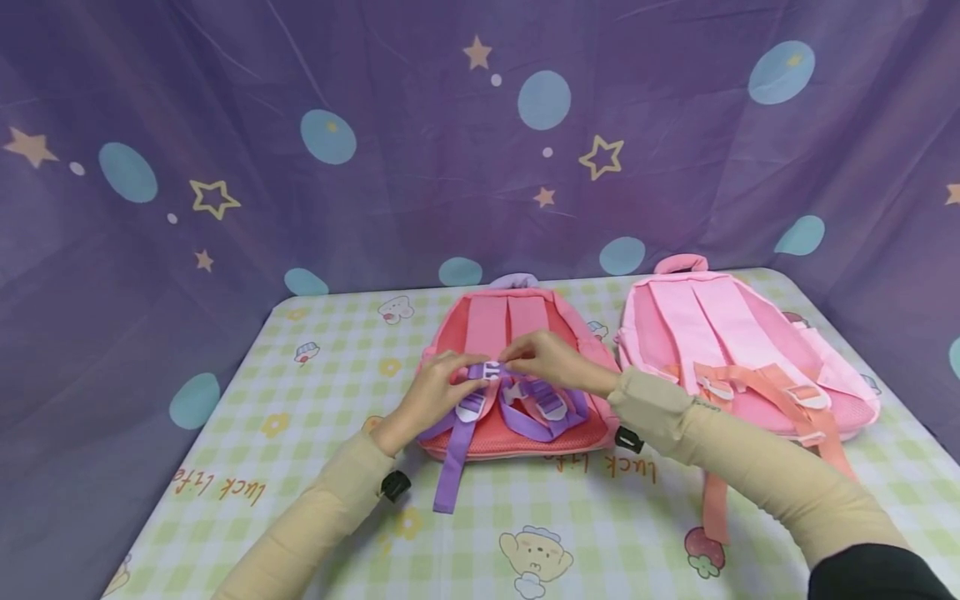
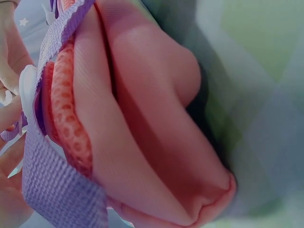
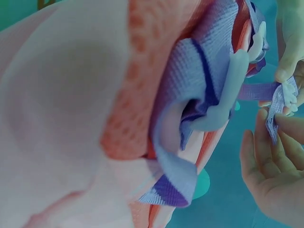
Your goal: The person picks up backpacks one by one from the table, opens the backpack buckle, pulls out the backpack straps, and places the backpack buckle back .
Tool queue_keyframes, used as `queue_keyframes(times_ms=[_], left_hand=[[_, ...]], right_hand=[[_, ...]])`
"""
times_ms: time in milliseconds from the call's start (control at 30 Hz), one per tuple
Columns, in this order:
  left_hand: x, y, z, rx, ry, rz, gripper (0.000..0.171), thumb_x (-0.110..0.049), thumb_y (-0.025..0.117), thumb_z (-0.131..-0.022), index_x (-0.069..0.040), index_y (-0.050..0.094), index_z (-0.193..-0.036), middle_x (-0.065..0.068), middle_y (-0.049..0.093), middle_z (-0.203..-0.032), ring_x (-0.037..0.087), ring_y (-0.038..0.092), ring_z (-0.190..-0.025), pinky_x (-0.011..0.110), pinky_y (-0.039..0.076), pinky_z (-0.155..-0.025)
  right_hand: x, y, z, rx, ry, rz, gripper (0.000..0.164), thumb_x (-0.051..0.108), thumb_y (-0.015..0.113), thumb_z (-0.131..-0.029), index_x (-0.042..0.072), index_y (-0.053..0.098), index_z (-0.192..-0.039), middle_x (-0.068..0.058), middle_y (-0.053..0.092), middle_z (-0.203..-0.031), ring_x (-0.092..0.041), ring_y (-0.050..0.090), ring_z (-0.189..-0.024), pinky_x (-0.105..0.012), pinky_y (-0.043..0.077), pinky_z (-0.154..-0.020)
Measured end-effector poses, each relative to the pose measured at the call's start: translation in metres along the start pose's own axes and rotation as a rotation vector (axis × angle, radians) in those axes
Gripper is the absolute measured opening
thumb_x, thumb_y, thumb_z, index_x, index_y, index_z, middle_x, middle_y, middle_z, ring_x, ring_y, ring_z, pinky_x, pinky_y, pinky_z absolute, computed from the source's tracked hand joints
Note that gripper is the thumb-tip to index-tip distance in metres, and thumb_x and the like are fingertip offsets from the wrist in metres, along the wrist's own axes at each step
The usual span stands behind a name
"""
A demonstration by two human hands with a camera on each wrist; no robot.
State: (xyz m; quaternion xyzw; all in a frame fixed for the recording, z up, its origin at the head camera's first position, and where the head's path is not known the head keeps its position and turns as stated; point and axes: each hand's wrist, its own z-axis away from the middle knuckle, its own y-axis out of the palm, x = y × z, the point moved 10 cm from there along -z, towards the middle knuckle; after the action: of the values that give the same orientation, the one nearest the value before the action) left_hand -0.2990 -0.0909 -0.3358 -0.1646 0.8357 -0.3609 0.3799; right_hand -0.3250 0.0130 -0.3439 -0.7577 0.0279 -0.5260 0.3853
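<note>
A coral-pink backpack [image 1: 487, 321] lies on the table with its shoulder straps facing up. Over its middle, my left hand [image 1: 431, 392] pinches purple webbing [image 1: 477, 372] beside a small white buckle [image 1: 491, 371]. From the other side my right hand [image 1: 551, 358] pinches the strap close to that buckle. Whether the buckle's halves are joined is too small to tell. In the right wrist view, fingers of both hands meet around the purple strap [image 3: 274, 114]. Below the hands, white strap adjusters [image 1: 471, 406] and looped purple webbing rest on the backpack.
To the right lies a light-pink backpack [image 1: 720, 325] with orange straps [image 1: 772, 379], one hanging toward the front. A purple strap end [image 1: 450, 475] trails onto the checked tablecloth [image 1: 300, 433]. A purple curtain [image 1: 420, 167] with stars hangs behind.
</note>
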Motion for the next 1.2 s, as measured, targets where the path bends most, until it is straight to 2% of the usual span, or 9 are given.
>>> queue_keyframes(times_ms=[267, 567, 733, 1200], left_hand=[[0.0005, -0.0007, 0.0003, -0.01, 0.004, -0.01, 0.029, -0.013, 0.068, -0.077, -0.006, 0.065, -0.104, 0.004, 0.065, -0.095, 0.014, 0.056, -0.088, 0.03, 0.047, -0.078], [0.0015, -0.0003, -0.0002, -0.014, -0.019, 0.017, 0.032, -0.013, 0.069, -0.076, -0.003, 0.063, -0.106, 0.006, 0.064, -0.095, 0.016, 0.055, -0.088, 0.032, 0.047, -0.077], [0.0022, 0.0001, -0.0005, -0.013, -0.033, 0.031, 0.032, -0.012, 0.069, -0.076, -0.003, 0.062, -0.106, 0.007, 0.063, -0.097, 0.017, 0.056, -0.09, 0.032, 0.047, -0.077], [0.0022, 0.002, -0.0012, 0.007, -0.054, 0.007, 0.03, -0.011, 0.068, -0.077, -0.006, 0.062, -0.105, 0.007, 0.063, -0.097, 0.016, 0.056, -0.089, 0.031, 0.047, -0.077]], right_hand=[[-0.0046, -0.0029, 0.0031, 0.008, -0.017, 0.003, 0.014, 0.004, 0.06, -0.082, -0.002, 0.066, -0.093, -0.011, 0.067, -0.09, -0.017, 0.062, -0.083, -0.024, 0.049, -0.071], [-0.0049, -0.003, 0.003, -0.001, 0.0, -0.05, 0.012, 0.002, 0.058, -0.082, -0.002, 0.066, -0.091, -0.011, 0.066, -0.086, -0.016, 0.062, -0.074, -0.023, 0.05, -0.064], [-0.0014, -0.0014, 0.0017, -0.008, -0.002, -0.033, 0.013, 0.004, 0.059, -0.082, -0.001, 0.067, -0.092, -0.01, 0.067, -0.086, -0.012, 0.061, -0.071, -0.021, 0.049, -0.062], [-0.0002, 0.0011, -0.0008, -0.016, 0.012, -0.041, 0.013, 0.006, 0.061, -0.081, -0.001, 0.067, -0.091, -0.01, 0.067, -0.084, -0.023, 0.063, -0.072, -0.02, 0.048, -0.06]])
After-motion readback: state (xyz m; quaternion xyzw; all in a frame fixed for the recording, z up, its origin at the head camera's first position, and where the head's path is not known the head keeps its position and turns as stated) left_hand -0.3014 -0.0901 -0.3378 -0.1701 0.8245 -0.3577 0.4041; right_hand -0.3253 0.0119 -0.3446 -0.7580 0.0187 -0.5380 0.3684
